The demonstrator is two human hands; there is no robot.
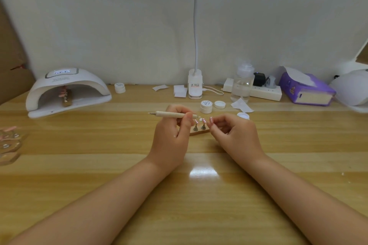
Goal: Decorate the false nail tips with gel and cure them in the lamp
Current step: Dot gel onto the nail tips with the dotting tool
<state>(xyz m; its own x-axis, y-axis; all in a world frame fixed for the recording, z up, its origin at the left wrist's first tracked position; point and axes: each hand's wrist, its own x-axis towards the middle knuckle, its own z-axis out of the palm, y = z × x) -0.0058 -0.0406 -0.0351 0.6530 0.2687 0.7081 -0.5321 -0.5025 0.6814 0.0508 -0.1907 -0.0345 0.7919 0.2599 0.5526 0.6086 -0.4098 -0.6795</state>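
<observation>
On the wooden desk (199,195) the left hand (171,135) grips a wooden dotting tool (173,114) and the right hand (235,133) pinches a pink nail tip (211,119), over the nail stand (199,130); beyond sits a gel pot (206,106), far left the curing lamp (65,89) with tips inside

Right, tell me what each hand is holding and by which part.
Left hand grips the wooden dotting tool near its right end, by the working tip. Right hand pinches a decorated nail tip at its base.
</observation>
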